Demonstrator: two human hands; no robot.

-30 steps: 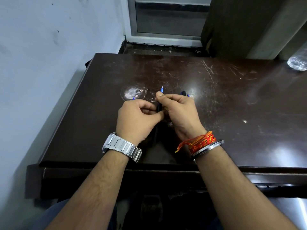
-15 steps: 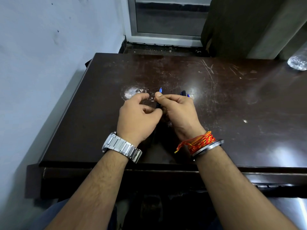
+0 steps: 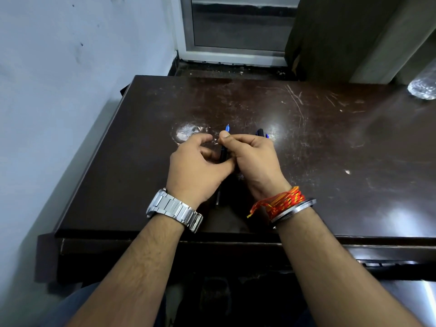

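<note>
A dark blue pen [image 3: 223,154] points away from me over the table, its blue tip [image 3: 227,128] showing past my fingers and its rear end low between my wrists. My right hand [image 3: 256,161] pinches the pen just behind the tip with thumb and forefinger. My left hand [image 3: 197,168] is curled beside the barrel, its thumb lying against the pen and the right hand, its forefinger raised off the tip. A second dark and blue pen part [image 3: 261,133] lies on the table just beyond my right knuckles, mostly hidden.
The dark scratched wooden table [image 3: 330,142] has a white worn patch [image 3: 186,133] ahead of my left hand. A clear plastic bottle [image 3: 423,87] lies at the far right edge. A pale wall runs close along the left; a window frame stands behind.
My left forefinger has lifted off the pen's tip end and moved left. The right hand keeps its pinch, and the pen has barely shifted.
</note>
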